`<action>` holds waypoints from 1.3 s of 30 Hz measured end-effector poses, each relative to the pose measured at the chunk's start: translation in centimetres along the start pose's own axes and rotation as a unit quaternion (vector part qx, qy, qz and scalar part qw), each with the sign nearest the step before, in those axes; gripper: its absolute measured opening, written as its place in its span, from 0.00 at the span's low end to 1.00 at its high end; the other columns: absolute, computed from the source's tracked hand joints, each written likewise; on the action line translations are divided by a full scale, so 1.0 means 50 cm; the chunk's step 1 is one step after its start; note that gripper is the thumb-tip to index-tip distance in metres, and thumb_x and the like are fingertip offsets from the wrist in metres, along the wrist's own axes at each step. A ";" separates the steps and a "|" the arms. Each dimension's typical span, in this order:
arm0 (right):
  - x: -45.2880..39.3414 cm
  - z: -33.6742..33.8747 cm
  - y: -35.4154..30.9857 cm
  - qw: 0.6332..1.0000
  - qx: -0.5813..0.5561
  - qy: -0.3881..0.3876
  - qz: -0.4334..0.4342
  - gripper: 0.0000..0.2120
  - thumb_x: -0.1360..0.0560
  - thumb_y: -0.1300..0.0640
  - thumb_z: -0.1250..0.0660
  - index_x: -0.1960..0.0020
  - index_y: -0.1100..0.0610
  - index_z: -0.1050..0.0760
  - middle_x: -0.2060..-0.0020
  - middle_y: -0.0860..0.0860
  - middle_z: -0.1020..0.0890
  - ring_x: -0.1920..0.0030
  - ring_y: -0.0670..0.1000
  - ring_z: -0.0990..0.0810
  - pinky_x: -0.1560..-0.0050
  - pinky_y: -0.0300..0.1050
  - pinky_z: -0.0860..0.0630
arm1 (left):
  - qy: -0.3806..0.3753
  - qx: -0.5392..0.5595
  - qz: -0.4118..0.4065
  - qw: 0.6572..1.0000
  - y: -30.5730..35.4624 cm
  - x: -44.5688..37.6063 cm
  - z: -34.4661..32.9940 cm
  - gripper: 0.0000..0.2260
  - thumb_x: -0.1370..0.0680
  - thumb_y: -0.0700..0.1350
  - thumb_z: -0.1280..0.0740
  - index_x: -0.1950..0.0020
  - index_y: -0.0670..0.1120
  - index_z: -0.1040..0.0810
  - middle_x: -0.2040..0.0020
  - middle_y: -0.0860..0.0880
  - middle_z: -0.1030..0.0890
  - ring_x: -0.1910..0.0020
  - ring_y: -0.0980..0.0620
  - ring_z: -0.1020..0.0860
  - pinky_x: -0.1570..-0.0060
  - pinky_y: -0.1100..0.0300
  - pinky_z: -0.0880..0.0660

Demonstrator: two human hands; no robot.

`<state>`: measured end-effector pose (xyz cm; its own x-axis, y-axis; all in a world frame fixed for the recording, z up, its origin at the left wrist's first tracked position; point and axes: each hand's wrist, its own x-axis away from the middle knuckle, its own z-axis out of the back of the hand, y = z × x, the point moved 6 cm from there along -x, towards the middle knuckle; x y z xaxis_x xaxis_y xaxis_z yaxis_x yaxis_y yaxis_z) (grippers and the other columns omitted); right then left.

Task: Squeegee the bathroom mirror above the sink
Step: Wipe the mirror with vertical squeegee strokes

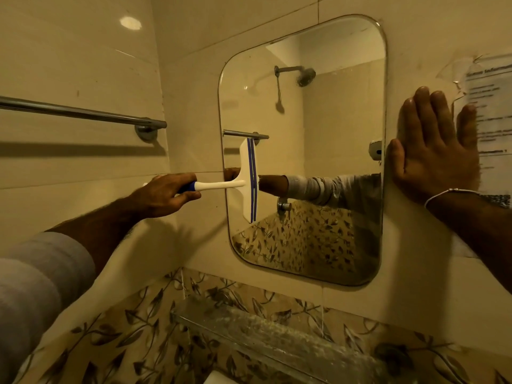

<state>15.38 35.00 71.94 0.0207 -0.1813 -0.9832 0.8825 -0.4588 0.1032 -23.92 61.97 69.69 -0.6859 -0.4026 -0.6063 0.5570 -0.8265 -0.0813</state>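
A rounded rectangular mirror (pixel 318 128) hangs on the beige tiled wall. My left hand (pixel 163 194) grips the blue-and-white handle of a white squeegee (pixel 248 180). Its blade stands vertical and lies against the mirror near the left edge, about mid-height. My right hand (pixel 435 151) rests flat on the wall just right of the mirror, fingers spread and pointing up, with nothing in it. A thin bracelet circles that wrist. The mirror reflects a shower head, a towel bar and my sleeved arm.
A chrome towel bar (pixel 83 112) runs along the left wall. A glass shelf (pixel 266 336) juts out below the mirror over leaf-patterned tiles. A printed paper notice (pixel 490 112) is taped to the wall at the right, partly under my fingertips.
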 end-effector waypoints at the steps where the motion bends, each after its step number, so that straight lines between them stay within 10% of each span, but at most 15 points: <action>1: 0.000 0.000 0.001 1.000 0.001 0.000 0.000 0.33 0.16 0.44 0.55 0.15 0.57 0.56 0.15 0.54 0.56 0.16 0.55 0.58 0.20 0.59 0.64 | -0.001 -0.003 0.001 1.000 -0.006 0.002 0.000 0.06 0.21 0.51 0.35 0.52 0.49 0.27 0.62 0.52 0.25 0.65 0.51 0.26 0.65 0.60 0.31; 23: -0.001 0.001 0.000 1.000 -0.005 0.004 0.000 0.33 0.16 0.44 0.55 0.15 0.58 0.55 0.16 0.55 0.54 0.16 0.56 0.57 0.19 0.62 0.60 | 0.010 -0.095 0.077 0.992 -0.110 0.070 0.049 0.06 0.21 0.53 0.36 0.54 0.52 0.30 0.63 0.52 0.25 0.68 0.53 0.27 0.67 0.60 0.34; 39: -0.001 0.003 -0.002 1.000 -0.006 0.003 0.006 0.33 0.16 0.44 0.54 0.15 0.58 0.55 0.16 0.55 0.55 0.16 0.55 0.58 0.19 0.62 0.61 | 0.068 0.047 -0.077 0.994 0.154 -0.012 0.006 0.23 0.27 0.70 0.44 0.49 0.52 0.28 0.60 0.52 0.25 0.63 0.54 0.26 0.63 0.57 0.26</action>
<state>15.25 34.93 72.00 0.0349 -0.1816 -0.9827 0.8876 -0.4462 0.1140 -19.37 55.74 69.66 -0.6866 -0.2170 -0.6939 0.4003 -0.9096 -0.1117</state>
